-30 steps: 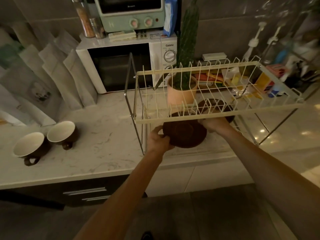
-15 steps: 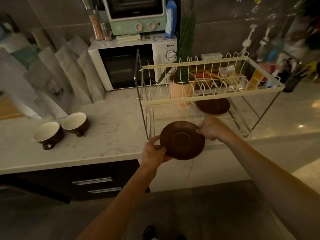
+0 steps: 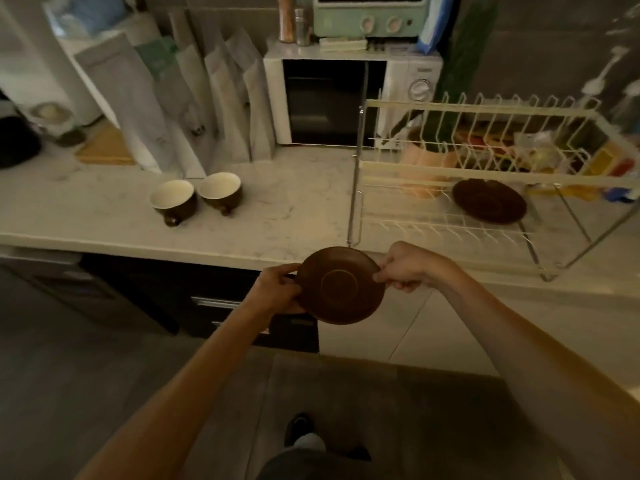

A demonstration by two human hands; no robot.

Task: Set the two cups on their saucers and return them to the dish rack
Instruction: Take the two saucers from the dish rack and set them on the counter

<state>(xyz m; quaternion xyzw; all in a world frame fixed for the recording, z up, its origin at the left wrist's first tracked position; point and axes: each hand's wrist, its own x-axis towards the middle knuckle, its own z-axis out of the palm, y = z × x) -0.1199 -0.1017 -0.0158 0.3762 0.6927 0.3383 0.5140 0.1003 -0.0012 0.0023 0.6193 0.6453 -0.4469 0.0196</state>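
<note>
Round dark-brown ceramic saucer (image 3: pixel 341 285) | I held it off the worktop (image 3: pixel 277 202) edge, left hand (image 3: pixel 278 289) and right hand (image 3: pixel 408 268) each in a clenched grip on its rim | step: fetching first saucer | next: set it beside two brown cups (image 3: pixel 195 199); second saucer (image 3: pixel 489 205) sat in white wire dish rack (image 3: pixel 485 174).

No readable text is showing anywhere. The microwave (image 3: pixel 349 98) is carrying a small mark above its dial, but blur is smearing it past reading. The green mini oven (image 3: pixel 369 13) on top is showing two knobs and no legible lettering. The blue packet (image 3: pixel 434 20) beside it and the pale paper bags (image 3: pixel 194 98) at the wall are showing print or patches that are too blurred to make out.
</note>
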